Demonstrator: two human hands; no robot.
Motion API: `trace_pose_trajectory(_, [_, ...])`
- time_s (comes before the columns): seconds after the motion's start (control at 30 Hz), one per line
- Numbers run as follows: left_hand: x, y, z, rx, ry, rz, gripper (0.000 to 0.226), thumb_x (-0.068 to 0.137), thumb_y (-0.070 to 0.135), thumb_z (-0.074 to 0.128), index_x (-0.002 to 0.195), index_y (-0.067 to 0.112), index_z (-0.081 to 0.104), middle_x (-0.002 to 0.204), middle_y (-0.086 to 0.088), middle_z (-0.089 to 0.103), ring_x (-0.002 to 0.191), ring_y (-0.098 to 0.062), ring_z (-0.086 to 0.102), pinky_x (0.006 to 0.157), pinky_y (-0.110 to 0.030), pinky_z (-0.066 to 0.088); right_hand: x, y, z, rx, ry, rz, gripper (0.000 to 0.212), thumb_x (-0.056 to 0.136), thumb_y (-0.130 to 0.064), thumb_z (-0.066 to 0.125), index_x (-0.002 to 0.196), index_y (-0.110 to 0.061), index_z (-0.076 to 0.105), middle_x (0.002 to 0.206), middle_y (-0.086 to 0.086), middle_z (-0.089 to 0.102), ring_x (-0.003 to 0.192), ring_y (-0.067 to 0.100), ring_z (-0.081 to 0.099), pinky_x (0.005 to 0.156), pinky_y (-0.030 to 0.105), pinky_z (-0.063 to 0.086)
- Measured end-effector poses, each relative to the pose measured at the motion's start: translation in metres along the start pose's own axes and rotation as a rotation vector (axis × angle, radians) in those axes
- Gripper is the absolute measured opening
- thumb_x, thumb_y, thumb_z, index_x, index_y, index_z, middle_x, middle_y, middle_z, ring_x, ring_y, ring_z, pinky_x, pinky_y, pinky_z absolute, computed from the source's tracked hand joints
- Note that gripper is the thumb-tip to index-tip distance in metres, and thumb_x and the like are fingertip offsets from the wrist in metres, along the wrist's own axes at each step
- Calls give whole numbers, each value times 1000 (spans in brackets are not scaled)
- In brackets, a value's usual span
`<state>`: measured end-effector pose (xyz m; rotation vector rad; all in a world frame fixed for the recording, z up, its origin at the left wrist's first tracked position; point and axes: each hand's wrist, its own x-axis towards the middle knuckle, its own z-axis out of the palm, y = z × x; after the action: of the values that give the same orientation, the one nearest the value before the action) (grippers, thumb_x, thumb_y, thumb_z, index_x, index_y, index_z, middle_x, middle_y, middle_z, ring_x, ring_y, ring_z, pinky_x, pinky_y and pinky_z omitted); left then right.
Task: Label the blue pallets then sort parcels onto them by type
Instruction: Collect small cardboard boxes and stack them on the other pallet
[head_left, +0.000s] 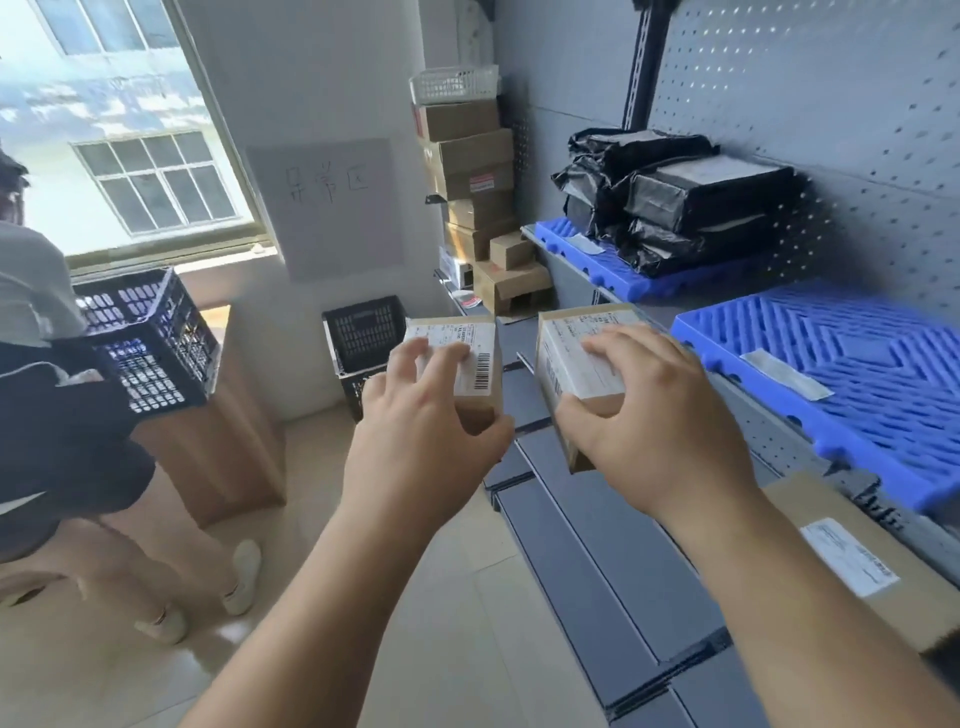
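My left hand (423, 415) grips a small cardboard box (475, 358) with a white barcode label, held in the air in front of the shelf. My right hand (641, 410) grips a second labelled cardboard box (569, 358) beside it. To the right, on the grey shelf, lies a bare blue pallet (852, 374) with a strip of tape label on its front part. Farther back a second blue pallet (613, 265), also taped, carries several black plastic parcels (691, 202).
A stack of cardboard boxes (475, 192) with a white basket on top stands in the far corner. Another labelled box (883, 566) lies on the shelf at near right. A black crate (363, 338) sits on the floor. A person (62, 415) stands at left by a crate (150, 338) on a wooden stand.
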<state>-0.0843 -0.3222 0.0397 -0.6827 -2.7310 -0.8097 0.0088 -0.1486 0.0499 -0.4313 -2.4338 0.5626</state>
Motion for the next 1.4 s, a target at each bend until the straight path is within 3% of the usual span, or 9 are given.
trace_pose_trajectory(0.27, [99,73,51,-37,14,161,70,77,64,65,141,49,39,157,11,28,138,-26,36,92,-42,46,83,63,-27,21,134,52,53,82,-40,66,131,-20,64,138,-9,58,134,12,43,107,36,41])
trace_pose_trajectory(0.37, [127,99,70,-71,8,222,72,77,66,64,142,48,39,157,12,29,140,-26,35,96,-44,46,103,84,-35,26,194,89,55,80,-42,64,130,-20,65,135,-7,60,131,12,47,106,30,39])
trace_pose_trajectory(0.5, [155,133,98,-100,-11,323,70,79,68,65,141,47,40,154,14,32,136,-26,39,89,-37,40,118,112,-50,-4,273,170,55,79,-47,59,128,-22,65,132,-11,60,126,10,49,98,24,38])
trace_pose_trajectory(0.6, [178,161,117,-159,-36,418,70,78,65,66,141,46,42,153,12,34,135,-26,41,92,-35,38,127,136,-66,-62,353,265,51,82,-45,63,128,-25,64,131,-13,60,124,10,50,95,25,39])
trace_pose_trajectory(1.0, [240,251,197,-351,-341,846,70,75,62,70,138,47,43,148,16,34,129,-26,41,96,-33,39,115,192,-105,-345,548,736,49,81,-45,65,129,-34,61,135,-19,56,126,10,48,85,32,38])
trace_pose_trajectory(1.13, [245,267,218,-380,-425,962,69,75,63,68,138,48,43,146,19,35,128,-22,41,88,-29,36,107,196,-103,-416,568,822,50,81,-45,66,129,-32,61,133,-19,55,120,8,48,85,32,41])
trace_pose_trajectory(1.4, [250,280,238,-399,-573,1066,76,74,66,67,144,46,43,148,19,35,131,-22,39,94,-31,42,98,195,-94,-511,575,924,57,79,-47,66,133,-31,59,138,-16,54,126,13,49,94,36,45])
